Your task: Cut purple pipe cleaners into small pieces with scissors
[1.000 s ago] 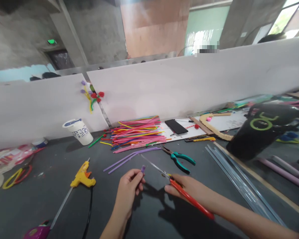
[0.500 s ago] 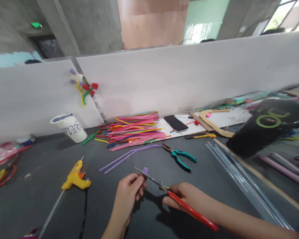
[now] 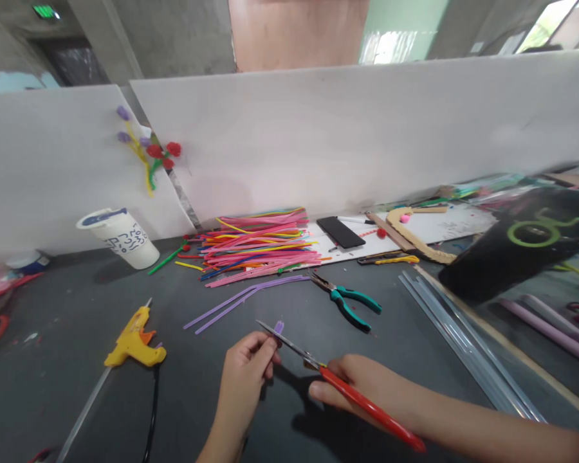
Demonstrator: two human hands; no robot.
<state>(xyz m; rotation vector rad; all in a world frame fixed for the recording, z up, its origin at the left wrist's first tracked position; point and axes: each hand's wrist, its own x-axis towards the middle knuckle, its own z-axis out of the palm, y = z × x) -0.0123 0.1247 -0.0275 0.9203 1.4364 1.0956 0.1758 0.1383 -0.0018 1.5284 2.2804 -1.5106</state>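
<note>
Between thumb and fingers, my left hand point(image 3: 251, 365) pinches a small purple pipe cleaner piece point(image 3: 279, 328) whose looped end sticks up. My right hand point(image 3: 354, 386) grips red-handled scissors point(image 3: 294, 348), with the blades laid across the purple piece near my left fingertips. Whether the blades touch it I cannot tell. Beyond my hands lie long purple pipe cleaners point(image 3: 238, 299) and teal-handled needle-nose pliers point(image 3: 345, 302). Past these, a pile of pink, yellow and blue pipe cleaners point(image 3: 260, 247) rests by the white partition.
A yellow glue gun point(image 3: 136, 341) with a black cord lies at left, near a white paper cup point(image 3: 125, 241). At the back are a black phone point(image 3: 340, 232) and a cardboard arc point(image 3: 410, 235). Clear glue sticks point(image 3: 463, 341) and a black container point(image 3: 502, 251) occupy the right. Pipe cleaner flowers point(image 3: 157, 154) hang on the partition.
The view has tilted and shifted slightly, so items at left appear farther left. Both hands keep their hold, with the scissors still across the purple piece.
</note>
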